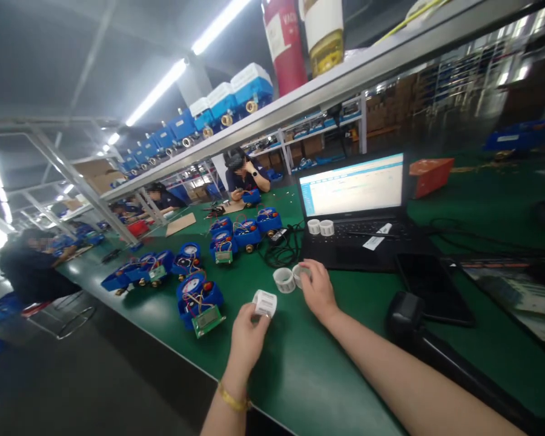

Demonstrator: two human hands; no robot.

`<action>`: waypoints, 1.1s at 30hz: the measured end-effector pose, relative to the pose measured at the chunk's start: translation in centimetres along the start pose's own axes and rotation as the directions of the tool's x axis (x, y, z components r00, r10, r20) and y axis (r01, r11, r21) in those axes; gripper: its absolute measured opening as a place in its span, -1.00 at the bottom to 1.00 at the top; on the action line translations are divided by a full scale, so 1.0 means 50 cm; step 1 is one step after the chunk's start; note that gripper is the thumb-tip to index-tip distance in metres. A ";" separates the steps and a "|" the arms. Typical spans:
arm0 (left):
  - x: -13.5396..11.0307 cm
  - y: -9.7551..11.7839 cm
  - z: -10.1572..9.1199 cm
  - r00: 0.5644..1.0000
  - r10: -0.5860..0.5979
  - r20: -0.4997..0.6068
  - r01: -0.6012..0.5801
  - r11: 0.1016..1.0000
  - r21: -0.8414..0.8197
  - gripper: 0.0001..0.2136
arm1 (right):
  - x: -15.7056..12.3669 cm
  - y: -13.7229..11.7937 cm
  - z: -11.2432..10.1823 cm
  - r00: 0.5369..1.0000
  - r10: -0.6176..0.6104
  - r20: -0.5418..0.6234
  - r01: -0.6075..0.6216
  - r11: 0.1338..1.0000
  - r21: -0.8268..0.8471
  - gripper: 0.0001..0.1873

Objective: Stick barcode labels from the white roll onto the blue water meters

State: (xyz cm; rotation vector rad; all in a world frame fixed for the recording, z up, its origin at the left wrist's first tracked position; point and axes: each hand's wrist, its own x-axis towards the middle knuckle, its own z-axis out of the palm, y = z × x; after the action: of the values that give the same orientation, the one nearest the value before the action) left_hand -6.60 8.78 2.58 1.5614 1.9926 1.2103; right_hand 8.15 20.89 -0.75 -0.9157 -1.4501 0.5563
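Note:
Pinched in my left hand (249, 336) is a roll of white labels (266, 303), raised above the green table. My right hand (318, 290) reaches to a second label roll (300, 275), its fingers closed on the near side. Touching that one on the left, another label roll (283, 280) stands on the table. Two more small label rolls, a left one (313, 227) and a right one (327, 228), sit on the laptop's keyboard edge. Left of my hands lies a blue meter housing (193, 297) with wires and a green circuit board (208, 321).
An open laptop (352, 188) stands behind my right hand. A black barcode scanner (406, 315) and a dark phone or tablet (431, 287) lie to the right. Several blue housings (247, 233) and a black cable (281, 251) spread over the table. A shelf (300, 94) hangs above; co-workers sit beyond.

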 end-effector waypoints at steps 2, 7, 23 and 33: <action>-0.039 -0.007 -0.012 1.000 -0.027 0.006 0.027 0.981 -0.191 -0.70 | -0.022 -0.030 -0.014 0.997 -0.030 0.069 0.027 0.999 0.042 -0.76; -0.124 0.012 -0.033 0.995 -0.080 -0.051 0.041 0.849 -0.526 -0.62 | -0.097 -0.129 -0.062 0.926 -0.073 0.371 0.010 0.986 0.168 -0.68; -0.193 0.070 -0.028 0.976 -0.008 -0.218 -0.130 0.782 -0.610 -0.83 | -0.131 -0.228 -0.114 0.774 0.000 0.634 -0.225 0.935 0.274 -0.83; -0.189 0.053 -0.026 0.959 -0.079 -0.271 -0.128 0.733 -0.668 -0.74 | -0.117 -0.234 -0.124 0.802 -0.130 0.584 -0.113 0.926 0.361 -0.81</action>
State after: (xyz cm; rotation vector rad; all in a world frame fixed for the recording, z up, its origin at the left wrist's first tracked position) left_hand -2.63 -0.23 3.19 1.0698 1.3764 1.9803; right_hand 11.31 8.39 5.85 -0.4233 -1.8168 1.1569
